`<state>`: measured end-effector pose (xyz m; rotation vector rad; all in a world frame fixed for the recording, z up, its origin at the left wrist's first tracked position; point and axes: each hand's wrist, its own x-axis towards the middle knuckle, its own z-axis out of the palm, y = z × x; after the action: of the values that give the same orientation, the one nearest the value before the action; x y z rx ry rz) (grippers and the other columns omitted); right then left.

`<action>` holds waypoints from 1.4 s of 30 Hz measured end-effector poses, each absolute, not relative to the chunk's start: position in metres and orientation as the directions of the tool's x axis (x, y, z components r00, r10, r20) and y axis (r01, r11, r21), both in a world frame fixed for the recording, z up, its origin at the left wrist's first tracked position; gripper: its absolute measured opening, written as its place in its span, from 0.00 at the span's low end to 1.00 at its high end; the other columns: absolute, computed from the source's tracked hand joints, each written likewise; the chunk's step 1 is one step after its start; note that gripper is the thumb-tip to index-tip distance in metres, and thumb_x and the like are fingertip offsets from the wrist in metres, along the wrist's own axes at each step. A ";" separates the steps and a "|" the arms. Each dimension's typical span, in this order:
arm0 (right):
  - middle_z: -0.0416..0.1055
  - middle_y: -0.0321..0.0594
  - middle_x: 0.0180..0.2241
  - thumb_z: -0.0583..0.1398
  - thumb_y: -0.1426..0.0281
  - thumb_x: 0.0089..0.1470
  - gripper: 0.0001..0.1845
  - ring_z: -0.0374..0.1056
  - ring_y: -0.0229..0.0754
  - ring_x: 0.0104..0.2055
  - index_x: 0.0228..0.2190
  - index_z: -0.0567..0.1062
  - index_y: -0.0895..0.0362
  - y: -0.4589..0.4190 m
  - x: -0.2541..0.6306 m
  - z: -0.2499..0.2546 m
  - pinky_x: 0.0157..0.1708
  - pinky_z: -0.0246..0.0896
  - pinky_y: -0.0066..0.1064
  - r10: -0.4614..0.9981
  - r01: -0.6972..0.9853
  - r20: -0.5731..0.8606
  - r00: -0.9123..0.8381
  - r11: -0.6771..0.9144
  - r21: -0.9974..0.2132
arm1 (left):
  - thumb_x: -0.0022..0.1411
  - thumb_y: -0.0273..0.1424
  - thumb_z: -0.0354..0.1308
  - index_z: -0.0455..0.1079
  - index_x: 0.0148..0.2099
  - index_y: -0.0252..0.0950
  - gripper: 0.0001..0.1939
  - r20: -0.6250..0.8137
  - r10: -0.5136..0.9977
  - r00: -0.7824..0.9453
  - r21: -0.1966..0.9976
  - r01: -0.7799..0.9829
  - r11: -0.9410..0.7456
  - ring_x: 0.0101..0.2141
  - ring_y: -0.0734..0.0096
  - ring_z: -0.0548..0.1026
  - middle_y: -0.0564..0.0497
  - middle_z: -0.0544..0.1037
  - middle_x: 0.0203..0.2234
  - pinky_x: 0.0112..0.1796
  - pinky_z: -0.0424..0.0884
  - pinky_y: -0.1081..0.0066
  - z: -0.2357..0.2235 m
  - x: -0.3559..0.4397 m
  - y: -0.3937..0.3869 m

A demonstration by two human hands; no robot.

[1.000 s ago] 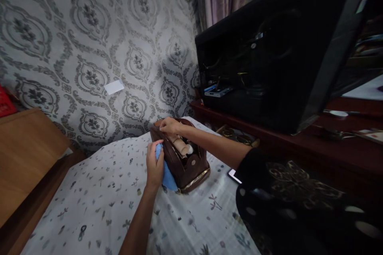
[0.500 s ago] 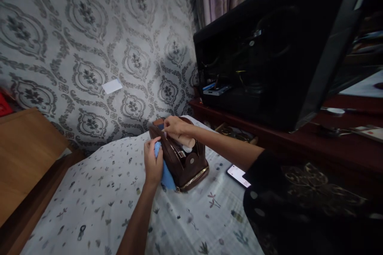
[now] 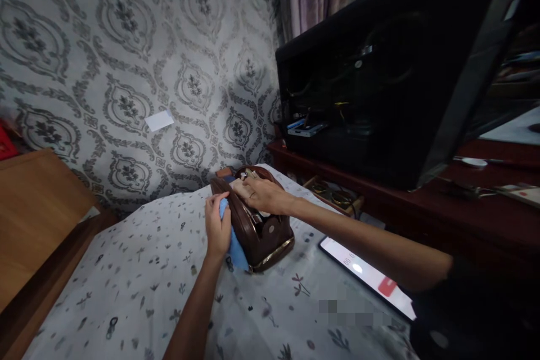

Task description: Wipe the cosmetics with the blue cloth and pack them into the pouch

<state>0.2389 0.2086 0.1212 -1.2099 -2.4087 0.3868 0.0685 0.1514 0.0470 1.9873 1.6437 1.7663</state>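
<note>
A brown handbag (image 3: 276,250) with a gold zipper stands unzipped on the patterned white sheet. My left hand (image 3: 218,226) is closed around a light-blue cloth (image 3: 238,253), holding it against the bag's left side. Over the bag's opening, my right hand (image 3: 262,196) reaches in with its fingers stretched forward among the contents. A pale beige item (image 3: 240,187) shows beside those fingers. Part of the bag's inside is hidden under this hand.
A lit phone (image 3: 363,275) lies on the sheet under my right forearm. Right of the bed are an open drawer (image 3: 333,197) and a large black cabinet (image 3: 363,95) on a red-brown surface. A wooden panel (image 3: 42,214) stands at left, and patterned wallpaper covers the wall behind.
My right hand has gone from a pinch at the bag's far edge to stretched fingers over its contents, covering the beige tube. More of the phone shows. My left hand keeps its hold.
</note>
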 end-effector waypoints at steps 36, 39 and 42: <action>0.78 0.48 0.45 0.44 0.54 0.69 0.29 0.74 0.46 0.45 0.49 0.74 0.59 0.227 0.249 0.104 0.41 0.62 0.29 0.950 0.637 0.218 -0.224 0.312 -0.705 | 0.71 0.36 0.45 0.68 0.56 0.39 0.17 0.691 0.639 -0.337 0.690 0.571 -0.445 0.61 0.60 0.64 0.42 0.70 0.56 0.64 0.55 0.55 0.033 0.083 0.154; 0.77 0.48 0.49 0.46 0.51 0.68 0.29 0.73 0.50 0.50 0.53 0.71 0.58 0.212 0.244 0.105 0.43 0.62 0.31 0.944 0.652 0.228 -0.237 0.329 -0.683 | 0.71 0.35 0.45 0.68 0.56 0.39 0.17 0.689 0.628 -0.362 0.697 0.568 -0.438 0.62 0.61 0.63 0.42 0.70 0.57 0.65 0.54 0.56 0.032 0.088 0.156; 0.75 0.50 0.53 0.48 0.50 0.66 0.29 0.71 0.55 0.54 0.57 0.69 0.57 0.202 0.240 0.107 0.47 0.62 0.35 0.950 0.694 0.209 -0.233 0.313 -0.649 | 0.71 0.35 0.45 0.68 0.56 0.39 0.17 0.686 0.622 -0.378 0.703 0.565 -0.432 0.62 0.62 0.62 0.42 0.69 0.57 0.65 0.54 0.58 0.032 0.090 0.157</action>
<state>0.2403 0.2022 0.1070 -1.4487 -2.0086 0.5777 0.0902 0.1571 0.0318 1.7261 1.6491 1.9728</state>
